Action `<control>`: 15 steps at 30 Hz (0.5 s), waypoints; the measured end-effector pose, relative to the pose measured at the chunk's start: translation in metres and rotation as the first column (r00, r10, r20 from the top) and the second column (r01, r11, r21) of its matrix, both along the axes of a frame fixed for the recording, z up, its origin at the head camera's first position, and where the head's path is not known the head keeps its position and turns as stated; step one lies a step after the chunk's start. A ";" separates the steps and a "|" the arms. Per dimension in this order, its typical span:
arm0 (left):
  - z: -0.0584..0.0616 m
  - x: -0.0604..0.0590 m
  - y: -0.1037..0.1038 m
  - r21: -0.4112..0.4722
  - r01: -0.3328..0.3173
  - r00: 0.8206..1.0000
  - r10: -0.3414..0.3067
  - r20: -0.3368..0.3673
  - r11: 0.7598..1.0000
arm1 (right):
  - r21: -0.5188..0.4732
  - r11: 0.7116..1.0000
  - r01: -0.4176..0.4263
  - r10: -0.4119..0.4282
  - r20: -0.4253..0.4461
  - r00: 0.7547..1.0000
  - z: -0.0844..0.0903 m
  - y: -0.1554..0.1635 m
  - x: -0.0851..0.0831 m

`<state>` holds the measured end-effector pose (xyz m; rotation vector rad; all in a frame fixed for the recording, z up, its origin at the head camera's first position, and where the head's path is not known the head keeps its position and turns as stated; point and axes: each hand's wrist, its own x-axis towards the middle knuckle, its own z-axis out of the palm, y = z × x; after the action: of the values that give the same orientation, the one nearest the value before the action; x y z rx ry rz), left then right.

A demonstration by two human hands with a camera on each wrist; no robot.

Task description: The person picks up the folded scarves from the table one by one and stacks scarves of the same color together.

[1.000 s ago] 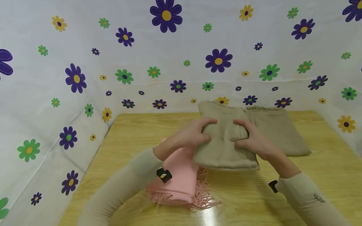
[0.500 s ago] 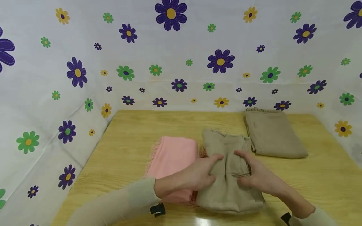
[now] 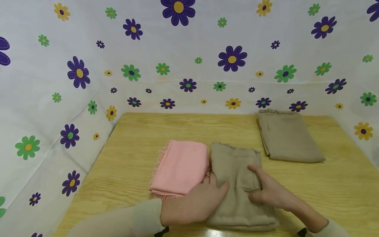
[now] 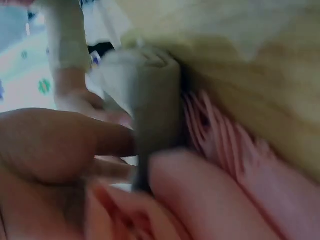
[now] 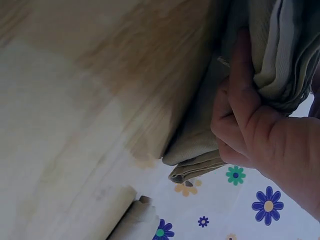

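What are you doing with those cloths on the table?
A person has both hands on a folded tan cloth lying on the wooden table. The left hand holds its left edge and the right hand grips its right side. A folded pink scarf lies right beside it, and another folded tan cloth sits farther back on the right.
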<state>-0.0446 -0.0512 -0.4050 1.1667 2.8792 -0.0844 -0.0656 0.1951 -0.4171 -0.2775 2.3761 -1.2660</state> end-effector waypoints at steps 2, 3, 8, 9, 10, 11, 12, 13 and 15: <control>-0.006 0.009 -0.006 -0.127 0.058 0.967 -0.088 -0.241 0.990 | -0.001 1.000 -0.004 0.004 0.008 1.000 -0.003 0.001 -0.001; -0.007 0.013 -0.010 -0.172 0.094 0.937 -0.145 -0.316 0.981 | -0.001 1.000 -0.008 0.008 0.011 1.000 -0.004 0.002 -0.001; -0.006 0.015 -0.031 -0.292 0.236 0.908 -0.317 -0.274 0.927 | 0.019 0.999 -0.038 0.038 -0.009 0.999 -0.006 0.004 -0.002; -0.005 0.014 -0.033 -0.309 0.250 0.910 -0.332 -0.248 0.917 | 0.025 0.999 -0.043 0.043 -0.012 0.999 -0.006 0.004 -0.002; -0.006 0.013 -0.034 -0.328 0.258 0.909 -0.343 -0.237 0.909 | 0.031 0.998 -0.047 0.047 -0.014 0.999 -0.006 0.004 -0.002; -0.007 0.012 -0.034 -0.348 0.256 0.904 -0.351 -0.244 0.902 | 0.034 0.998 -0.050 0.050 -0.010 0.999 -0.006 0.004 -0.002; -0.008 0.011 -0.033 -0.364 0.250 0.897 -0.356 -0.261 0.897 | 0.040 0.998 -0.050 0.051 -0.008 0.999 -0.006 0.004 -0.002; -0.011 0.010 -0.032 -0.378 0.239 0.887 -0.360 -0.290 0.894 | 0.045 0.998 -0.049 0.049 -0.003 0.999 -0.006 0.004 -0.002; -0.015 0.009 -0.029 -0.400 0.211 0.871 -0.357 -0.338 0.892 | 0.052 0.998 -0.043 0.042 0.009 0.999 -0.007 0.003 -0.003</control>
<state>-0.0358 -0.0801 -0.4204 1.6480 2.7874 -0.9162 -0.0688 0.1979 -0.4243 -0.3052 2.3801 -1.1819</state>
